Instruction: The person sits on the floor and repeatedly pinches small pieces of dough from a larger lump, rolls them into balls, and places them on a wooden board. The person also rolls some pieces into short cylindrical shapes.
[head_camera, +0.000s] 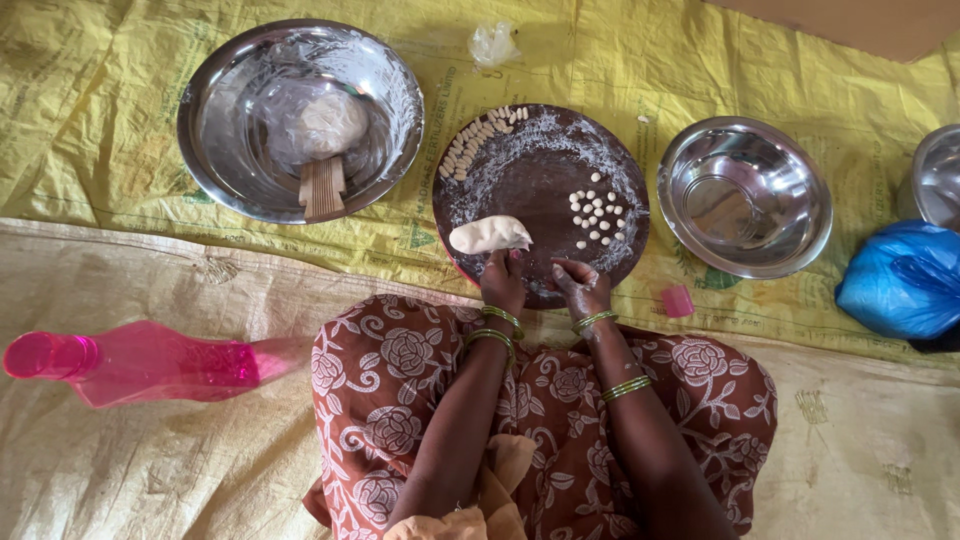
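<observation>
**A:** What were the hands doing at the round board?

**B:** The left hand lay on the board's near edge, at about six o'clock, its fingertips touching the lump of dough, likely steadying it; I couldn't tell whether the fingers were curled or flat. The right hand, floury, was beside it with fingertips bunched together, apparently pinching a small bit of dough, too small to see clearly.

**A:** And further out?

**B:** Small dough balls sat clustered at the board's three o'clock, and longer shaped pieces lined the rim near eleven o'clock, seemingly kept apart by stage. Flour dusted the board, probably against sticking.

**A:** Beyond the board?

**B:** A floury steel bowl at ten o'clock held more dough and a ridged wooden tool. A second steel bowl stood at three o'clock, a blue bag past it, a pink bottle lying at eight o'clock, all on a yellow sheet.
</observation>
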